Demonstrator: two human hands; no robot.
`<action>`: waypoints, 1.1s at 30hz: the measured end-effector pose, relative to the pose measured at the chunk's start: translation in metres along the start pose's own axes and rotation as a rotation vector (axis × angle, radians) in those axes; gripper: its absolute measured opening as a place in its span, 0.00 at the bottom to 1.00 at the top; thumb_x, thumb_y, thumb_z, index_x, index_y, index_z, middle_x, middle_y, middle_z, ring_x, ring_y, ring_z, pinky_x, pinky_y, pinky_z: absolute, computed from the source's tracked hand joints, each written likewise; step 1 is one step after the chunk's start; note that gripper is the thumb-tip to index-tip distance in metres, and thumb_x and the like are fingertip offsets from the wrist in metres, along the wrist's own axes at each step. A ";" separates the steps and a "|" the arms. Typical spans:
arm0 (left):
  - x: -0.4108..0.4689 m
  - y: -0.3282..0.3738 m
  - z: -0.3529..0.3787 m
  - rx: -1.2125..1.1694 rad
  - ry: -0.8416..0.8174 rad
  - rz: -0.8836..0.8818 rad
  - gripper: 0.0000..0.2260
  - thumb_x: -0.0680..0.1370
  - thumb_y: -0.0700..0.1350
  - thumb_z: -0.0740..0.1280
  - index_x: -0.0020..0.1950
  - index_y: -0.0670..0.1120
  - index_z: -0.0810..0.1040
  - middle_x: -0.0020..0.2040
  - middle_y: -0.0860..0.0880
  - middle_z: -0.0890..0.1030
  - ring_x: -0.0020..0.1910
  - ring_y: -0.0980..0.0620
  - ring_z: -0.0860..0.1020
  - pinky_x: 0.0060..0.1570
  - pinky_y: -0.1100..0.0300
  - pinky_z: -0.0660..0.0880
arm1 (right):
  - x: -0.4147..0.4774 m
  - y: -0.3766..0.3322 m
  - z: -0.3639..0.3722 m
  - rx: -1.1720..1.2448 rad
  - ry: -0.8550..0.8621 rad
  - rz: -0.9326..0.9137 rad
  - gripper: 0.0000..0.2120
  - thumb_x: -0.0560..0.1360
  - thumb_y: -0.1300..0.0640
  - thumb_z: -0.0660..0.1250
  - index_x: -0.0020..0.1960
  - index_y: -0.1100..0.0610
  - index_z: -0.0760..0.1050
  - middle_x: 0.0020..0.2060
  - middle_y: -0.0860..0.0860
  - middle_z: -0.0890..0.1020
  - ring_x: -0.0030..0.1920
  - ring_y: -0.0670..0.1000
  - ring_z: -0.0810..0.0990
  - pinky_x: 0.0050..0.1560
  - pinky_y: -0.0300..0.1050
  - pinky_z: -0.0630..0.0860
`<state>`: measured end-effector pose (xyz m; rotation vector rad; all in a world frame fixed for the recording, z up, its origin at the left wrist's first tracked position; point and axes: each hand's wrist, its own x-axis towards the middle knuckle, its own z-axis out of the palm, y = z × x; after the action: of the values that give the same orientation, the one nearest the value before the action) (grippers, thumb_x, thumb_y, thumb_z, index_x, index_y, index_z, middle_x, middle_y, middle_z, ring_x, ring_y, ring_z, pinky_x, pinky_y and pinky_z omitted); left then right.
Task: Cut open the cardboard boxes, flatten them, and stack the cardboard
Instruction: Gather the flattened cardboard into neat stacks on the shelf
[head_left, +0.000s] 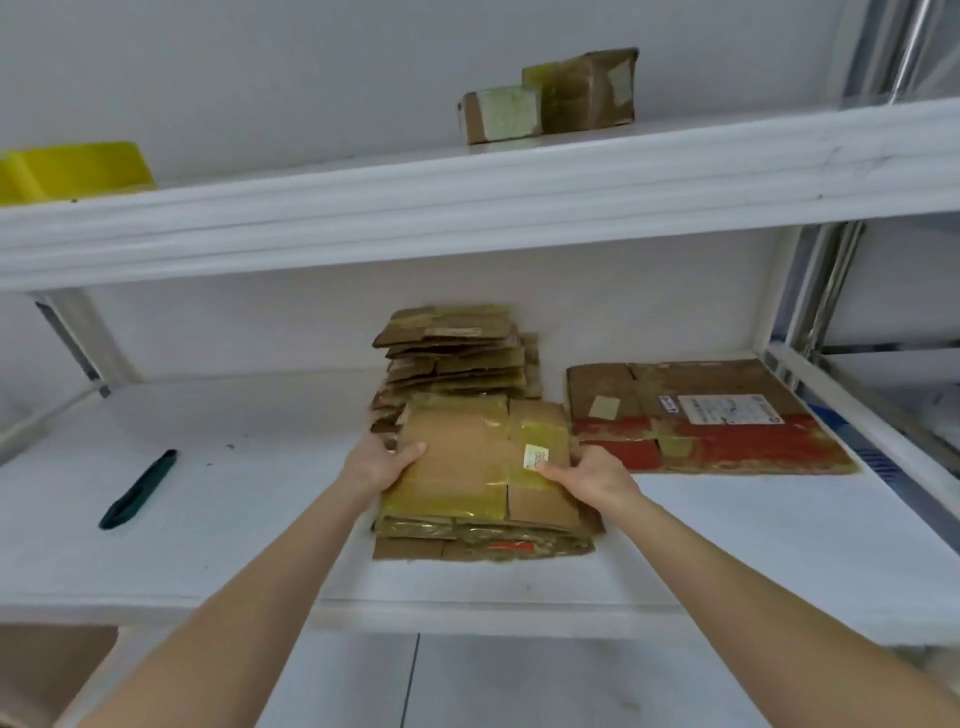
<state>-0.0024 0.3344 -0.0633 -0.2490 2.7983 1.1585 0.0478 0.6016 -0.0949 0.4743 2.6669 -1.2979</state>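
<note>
**Flattened cardboard (467, 457) at the near stack; two boxes left uncut**

At lower centre, both hands held the flattened cardboard by its side edges. The left hand (382, 462) gripped the left edge with its thumb on top, and the right hand (597, 475) pinched the right edge beside a small white label (535, 457). The piece lay on, or just above, the near stack (483, 540) on the middle shelf (234, 519); contact could not be told. A dark green cutter (137, 491) lay at mid left, well apart. Beyond stood a second stack (457, 348), with a large flat sheet (701, 415) to its right, so most of the stacking looked done. At upper centre, two taped boxes (576, 93) on the top shelf (467, 208) appeared uncut, probably the remaining work.
</note>
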 end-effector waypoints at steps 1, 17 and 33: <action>-0.001 -0.009 0.004 0.025 0.016 -0.014 0.28 0.75 0.59 0.68 0.67 0.41 0.73 0.63 0.42 0.76 0.59 0.43 0.76 0.58 0.54 0.72 | -0.002 0.001 0.005 0.004 -0.004 0.007 0.32 0.69 0.32 0.67 0.62 0.56 0.77 0.57 0.54 0.79 0.56 0.56 0.78 0.58 0.54 0.76; 0.003 -0.045 -0.004 -0.428 -0.348 -0.203 0.31 0.70 0.67 0.67 0.59 0.43 0.77 0.50 0.45 0.83 0.52 0.46 0.81 0.61 0.50 0.75 | -0.023 0.001 0.024 0.447 -0.101 0.060 0.34 0.67 0.40 0.75 0.68 0.52 0.70 0.58 0.49 0.79 0.51 0.48 0.79 0.49 0.42 0.76; -0.011 -0.040 -0.030 -0.547 -0.272 -0.023 0.35 0.55 0.63 0.75 0.53 0.40 0.79 0.45 0.45 0.86 0.47 0.47 0.83 0.51 0.55 0.78 | -0.027 -0.011 0.003 0.647 -0.034 -0.005 0.51 0.58 0.45 0.82 0.74 0.53 0.61 0.60 0.50 0.78 0.54 0.50 0.80 0.53 0.47 0.79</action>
<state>0.0146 0.2867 -0.0683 -0.1469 2.1967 1.7801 0.0694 0.5871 -0.0815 0.4995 2.1653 -2.1376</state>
